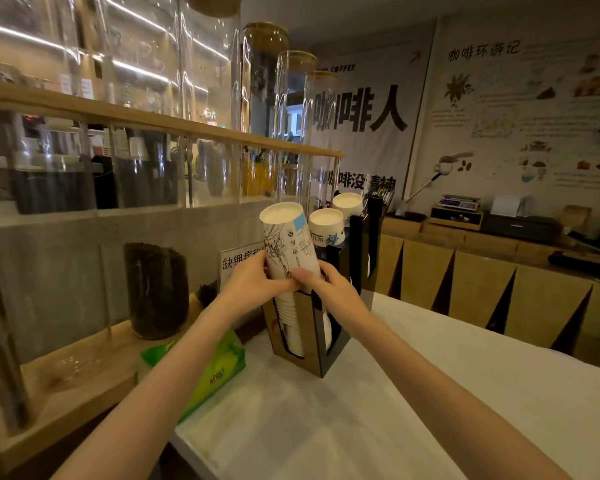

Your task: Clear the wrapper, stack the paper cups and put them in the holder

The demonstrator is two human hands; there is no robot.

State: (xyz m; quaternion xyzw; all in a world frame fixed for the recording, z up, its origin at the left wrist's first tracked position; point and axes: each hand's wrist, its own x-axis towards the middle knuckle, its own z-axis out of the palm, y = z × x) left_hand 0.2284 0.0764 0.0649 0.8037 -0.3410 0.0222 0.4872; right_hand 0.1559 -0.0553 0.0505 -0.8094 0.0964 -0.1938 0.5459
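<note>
Both hands, left hand (253, 278) and right hand (329, 284), are wrapped around the stack of paper cups (290, 244) (upside down, leaning a bit left), which sits in the nearest slot of the black holder (321, 344) on the white counter (378, 393).

The white counter (413, 393) carries the black cup holder (340, 327), with a green tissue pack (219, 368) at its left edge.

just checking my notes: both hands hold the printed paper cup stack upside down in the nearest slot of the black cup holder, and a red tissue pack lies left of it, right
Not quite: the head view shows the tissue pack is green, not red. Both hands, left and right, do hold the inverted printed paper cup stack in the black cup holder's nearest slot.
</note>
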